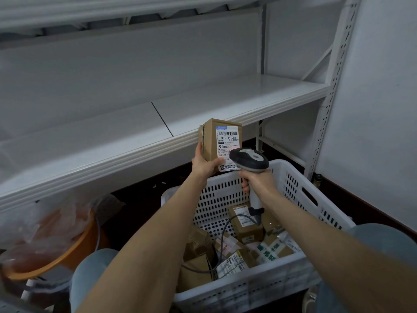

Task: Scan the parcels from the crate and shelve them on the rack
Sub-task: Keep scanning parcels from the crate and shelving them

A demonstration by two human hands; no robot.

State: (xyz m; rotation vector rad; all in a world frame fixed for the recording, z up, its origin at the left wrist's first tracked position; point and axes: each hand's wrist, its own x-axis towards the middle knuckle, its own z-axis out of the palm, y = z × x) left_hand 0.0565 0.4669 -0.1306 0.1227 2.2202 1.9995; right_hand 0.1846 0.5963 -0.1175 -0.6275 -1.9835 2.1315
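My left hand (204,164) sits almost at the middle of the view. Its fingers are curled round the lower left corner of a small brown cardboard parcel (211,143), so it has the box firmly in its grasp and holds it upright in the air. The parcel's white shipping label (228,141), with a barcode near the top, faces me. Just at the parcel's 4 o'clock my right hand (259,182) is wrapped tight round the pale handle of a grey handheld scanner (250,160). The scanner's head overlaps the label's lower right corner, and I cannot tell whether the two touch. A dark cable (223,236) runs from the foot of the handle down into the crate. The white perforated plastic crate (316,193) fills the 5 o'clock part of the view, below both hands. It holds a jumble of more parcels (247,227), mostly brown boxes with white labels, a few with green print. The white metal rack's shelf (225,102) runs behind the held parcel from 9 o'clock across to 2 o'clock, with a perforated upright (337,71) at 2 o'clock. At 8 o'clock, below the shelf, an orange basin (76,242) has a crumpled clear plastic bag (42,229) in it. My knees in blue jeans (90,274) show at 7 and 4 o'clock.
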